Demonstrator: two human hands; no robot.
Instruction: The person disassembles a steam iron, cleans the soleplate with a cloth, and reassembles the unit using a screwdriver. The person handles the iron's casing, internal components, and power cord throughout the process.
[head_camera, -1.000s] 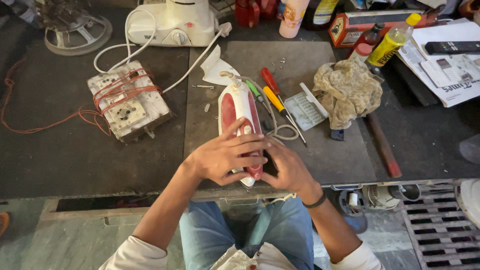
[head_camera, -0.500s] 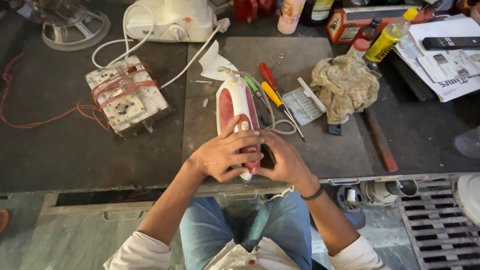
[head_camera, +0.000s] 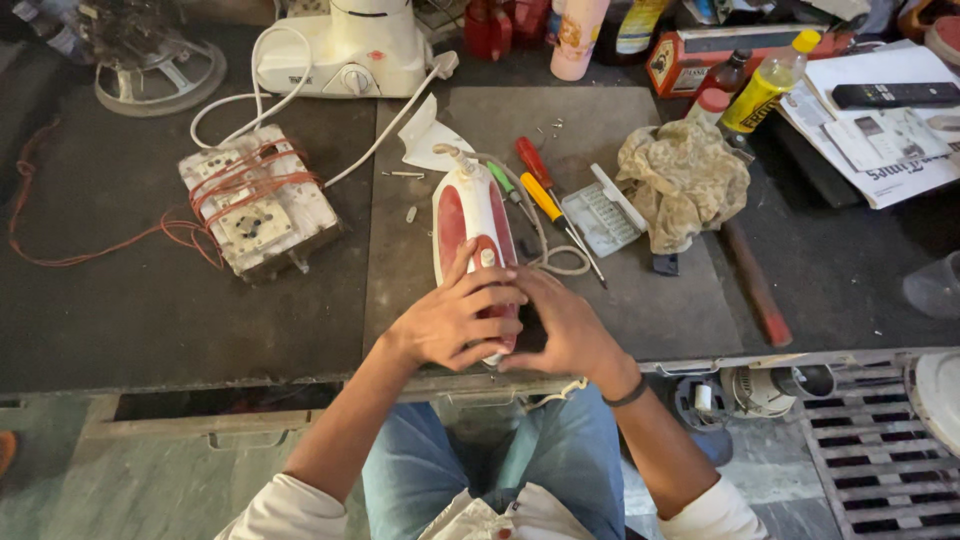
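Nearest, at 6 o'clock on the dark mat (head_camera: 680, 300): left hand (head_camera: 450, 320) wrapped over the rear of the red and white clothes iron (head_camera: 472, 225), fingers curled across its handle; right hand (head_camera: 565, 325) pressed against the iron's right side, fingers bent, gripping. Beyond, at 1 o'clock: screwdrivers (head_camera: 540, 185), small white tray (head_camera: 610, 210), crumpled rag (head_camera: 685, 180). At 10 o'clock: wire-wound block (head_camera: 260, 200). Farthest, at 11 o'clock: white mixer base (head_camera: 345, 55)

Red-and-white clothes iron (head_camera: 468, 215), red screwdriver (head_camera: 533, 163), yellow screwdriver (head_camera: 541, 196), beige cloth (head_camera: 683, 180), yellow bottle (head_camera: 762, 92).
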